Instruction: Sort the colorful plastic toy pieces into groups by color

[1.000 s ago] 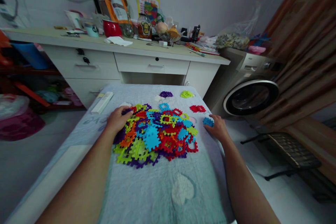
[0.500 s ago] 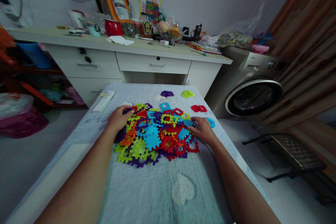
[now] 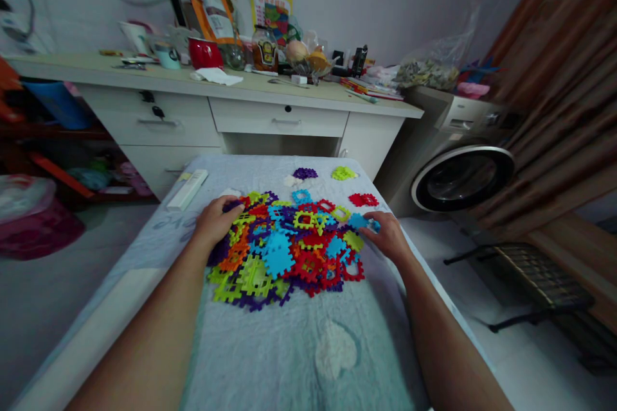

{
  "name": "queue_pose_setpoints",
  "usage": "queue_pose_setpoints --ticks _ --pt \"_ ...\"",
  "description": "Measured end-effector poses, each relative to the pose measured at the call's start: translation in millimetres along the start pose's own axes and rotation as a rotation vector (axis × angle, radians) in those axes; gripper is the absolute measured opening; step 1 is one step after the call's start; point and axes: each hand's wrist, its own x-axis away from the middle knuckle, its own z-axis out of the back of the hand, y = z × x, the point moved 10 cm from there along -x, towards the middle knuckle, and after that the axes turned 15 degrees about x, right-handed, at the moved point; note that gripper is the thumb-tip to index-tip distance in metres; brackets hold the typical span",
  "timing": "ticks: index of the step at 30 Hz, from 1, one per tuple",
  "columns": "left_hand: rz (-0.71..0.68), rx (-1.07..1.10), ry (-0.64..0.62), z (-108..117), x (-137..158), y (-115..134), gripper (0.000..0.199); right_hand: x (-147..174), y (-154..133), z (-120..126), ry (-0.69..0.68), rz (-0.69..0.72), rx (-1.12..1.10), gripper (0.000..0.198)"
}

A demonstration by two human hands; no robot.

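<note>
A heaped pile of plastic interlocking tiles (image 3: 277,250) in blue, red, green, purple and orange lies on the cloth-covered table (image 3: 270,347). At the pile's left edge, my left hand (image 3: 212,223) is curled, with a purple tile (image 3: 230,205) between thumb and fingers. My right hand (image 3: 389,235) is beyond the pile's right edge, pinching a light blue tile (image 3: 357,221); its fingertips are partly hidden. Behind it lie separate small groups: red tiles (image 3: 363,200), green tiles (image 3: 343,173) and purple tiles (image 3: 305,173).
A long white box (image 3: 187,190) lies at the table's far left. Beyond stands a white desk (image 3: 284,114) bearing jars, a red pot (image 3: 205,53) and other items. A washing machine (image 3: 457,154) is at the right, with a woven-seat stool (image 3: 525,276) before it.
My right hand has moved right, away from the pile, with a light blue tile in its fingers. A green tile it covered now shows. My left hand stays in place.
</note>
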Motion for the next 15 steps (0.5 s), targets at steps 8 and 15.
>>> queue_pose_setpoints --ticks 8,15 --pt "0.009 -0.004 -0.013 -1.1 0.6 1.8 0.044 12.3 74.9 13.6 0.064 -0.192 0.063 0.037" --pt "0.02 -0.012 -0.002 0.9 3.3 8.5 0.042 16.5 93.8 4.9 0.01 -0.247 0.046 0.034"
